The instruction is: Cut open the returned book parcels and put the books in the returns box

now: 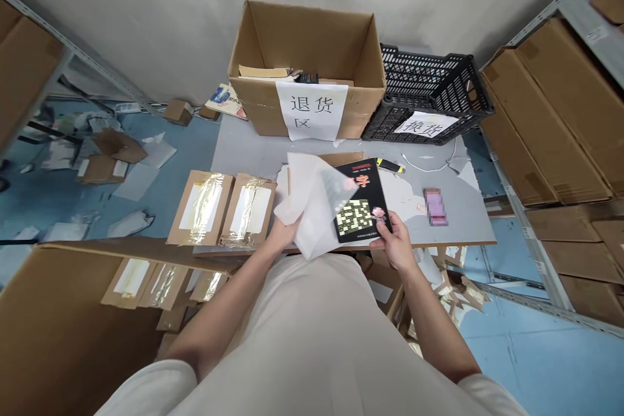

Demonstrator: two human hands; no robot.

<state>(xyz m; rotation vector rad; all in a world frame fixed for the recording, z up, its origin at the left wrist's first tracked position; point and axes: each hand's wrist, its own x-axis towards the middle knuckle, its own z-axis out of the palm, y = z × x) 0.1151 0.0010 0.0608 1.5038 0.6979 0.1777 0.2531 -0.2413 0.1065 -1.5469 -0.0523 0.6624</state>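
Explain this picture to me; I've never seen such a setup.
No machine here: someone works bare-handed, and the camera on their head looks forward and down. The right hand grips a black-covered book near its lower right corner. The left hand, partly hidden, seems to hold the white translucent sheet that overlaps the book's left side. On the grey table stand a cardboard box and a black plastic crate, both labelled. Two taped parcels sit at the left; a yellow-and-black utility knife lies beyond the book.
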